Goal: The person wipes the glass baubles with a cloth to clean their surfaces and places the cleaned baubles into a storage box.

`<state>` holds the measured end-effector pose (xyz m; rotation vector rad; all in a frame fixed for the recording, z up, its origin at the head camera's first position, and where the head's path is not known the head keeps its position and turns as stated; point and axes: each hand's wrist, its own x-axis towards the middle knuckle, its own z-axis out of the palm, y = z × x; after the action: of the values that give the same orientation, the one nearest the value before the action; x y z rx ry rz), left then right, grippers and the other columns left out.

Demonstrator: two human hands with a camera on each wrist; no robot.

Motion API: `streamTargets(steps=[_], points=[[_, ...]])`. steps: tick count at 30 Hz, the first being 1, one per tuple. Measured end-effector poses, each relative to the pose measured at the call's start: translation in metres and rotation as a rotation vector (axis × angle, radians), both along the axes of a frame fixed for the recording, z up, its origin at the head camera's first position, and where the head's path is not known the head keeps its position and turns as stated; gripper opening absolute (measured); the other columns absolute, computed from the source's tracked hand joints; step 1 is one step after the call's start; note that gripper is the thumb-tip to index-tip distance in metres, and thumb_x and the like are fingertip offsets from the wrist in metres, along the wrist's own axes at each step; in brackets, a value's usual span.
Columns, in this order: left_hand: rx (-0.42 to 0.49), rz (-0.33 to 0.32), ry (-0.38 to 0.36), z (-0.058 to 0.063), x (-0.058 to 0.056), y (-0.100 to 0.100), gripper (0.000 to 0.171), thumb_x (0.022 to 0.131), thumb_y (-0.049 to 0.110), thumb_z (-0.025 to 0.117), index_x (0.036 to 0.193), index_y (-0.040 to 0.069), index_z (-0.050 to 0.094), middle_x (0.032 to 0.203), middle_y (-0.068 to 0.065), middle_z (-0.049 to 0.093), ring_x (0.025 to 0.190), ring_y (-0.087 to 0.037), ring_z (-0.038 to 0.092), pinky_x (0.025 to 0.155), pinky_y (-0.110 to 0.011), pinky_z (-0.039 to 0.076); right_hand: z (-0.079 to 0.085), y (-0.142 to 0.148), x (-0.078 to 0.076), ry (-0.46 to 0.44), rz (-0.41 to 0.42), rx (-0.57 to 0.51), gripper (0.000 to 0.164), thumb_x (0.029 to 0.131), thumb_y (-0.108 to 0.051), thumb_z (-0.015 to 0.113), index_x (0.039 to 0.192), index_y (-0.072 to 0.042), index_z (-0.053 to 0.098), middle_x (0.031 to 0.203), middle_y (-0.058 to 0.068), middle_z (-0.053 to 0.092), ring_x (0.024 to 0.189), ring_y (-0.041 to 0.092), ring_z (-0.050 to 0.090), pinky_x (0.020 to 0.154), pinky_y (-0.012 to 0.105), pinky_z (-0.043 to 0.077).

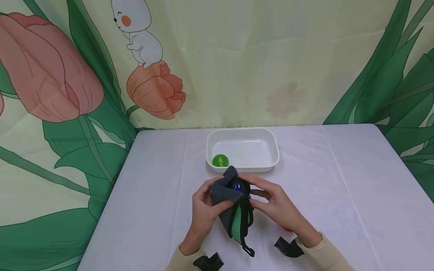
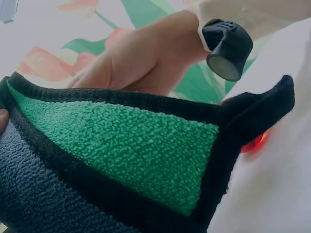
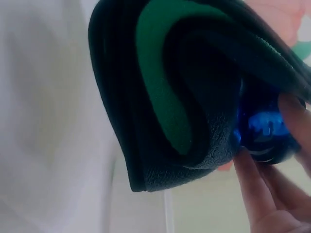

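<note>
Over the table, my left hand (image 1: pixel 207 205) grips a folded cloth (image 1: pixel 223 194), dark grey-blue on one side and green on the other, with black edging and a hanging loop. A shiny dark blue ball (image 1: pixel 240 186) sits against the cloth's fold, partly wrapped by it. My right hand (image 1: pixel 276 201) holds the ball from the right, its thumb near the cloth's edge. In the right wrist view, fingers (image 3: pixel 255 187) curl about the blue ball (image 3: pixel 267 128). The left wrist view is mostly filled by the cloth's green face (image 2: pixel 131 145); most of my left hand is hidden there.
A white rectangular tray (image 1: pixel 242 169) stands beyond my hands, with a green ball (image 1: pixel 220 160) in its near left corner. A red object (image 1: pixel 287 228) lies on the white-covered table (image 1: pixel 152 210), mostly hidden by my right wrist. A printed curtain (image 1: pixel 237 67) hangs behind.
</note>
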<state>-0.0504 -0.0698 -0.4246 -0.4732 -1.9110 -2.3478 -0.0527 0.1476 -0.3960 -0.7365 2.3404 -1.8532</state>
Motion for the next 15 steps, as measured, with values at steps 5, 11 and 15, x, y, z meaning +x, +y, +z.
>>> streamTargets(steps=[5, 11, 15], points=[[-0.004, 0.039, -0.023, -0.0004, -0.0007, 0.0002, 0.054, 0.078, -0.006, 0.079, 0.128, -0.001, 0.060, 0.127, -0.014, 0.062, 0.116, -0.020, 0.062, 0.104, -0.028, 0.049, -0.0018, -0.0038, 0.0013, 0.058, -0.009, -0.015, 0.069, 0.085, 0.015, 0.066, 0.145, -0.014, 0.050, 0.145, 0.008, 0.053, 0.128, 0.010, 0.054, 0.099, 0.025, 0.052], [-0.004, 0.092, -0.056, 0.0005, 0.0012, -0.0004, 0.051, 0.078, -0.006, 0.078, 0.127, 0.001, 0.062, 0.126, -0.015, 0.062, 0.117, -0.021, 0.061, 0.104, -0.027, 0.049, -0.0007, -0.0074, 0.0014, 0.077, -0.040, -0.026, 0.064, 0.087, 0.011, 0.067, 0.144, -0.011, 0.050, 0.141, 0.010, 0.055, 0.125, 0.010, 0.057, 0.097, 0.025, 0.053], [-0.018, 0.120, -0.057, -0.0007, 0.0009, -0.0022, 0.051, 0.079, -0.006, 0.078, 0.127, 0.001, 0.061, 0.125, -0.015, 0.061, 0.116, -0.022, 0.061, 0.102, -0.027, 0.051, 0.0040, -0.0056, -0.0001, 0.051, -0.072, 0.006, 0.060, 0.092, -0.002, 0.068, 0.147, -0.013, 0.047, 0.142, 0.008, 0.053, 0.126, 0.015, 0.057, 0.095, 0.028, 0.055]])
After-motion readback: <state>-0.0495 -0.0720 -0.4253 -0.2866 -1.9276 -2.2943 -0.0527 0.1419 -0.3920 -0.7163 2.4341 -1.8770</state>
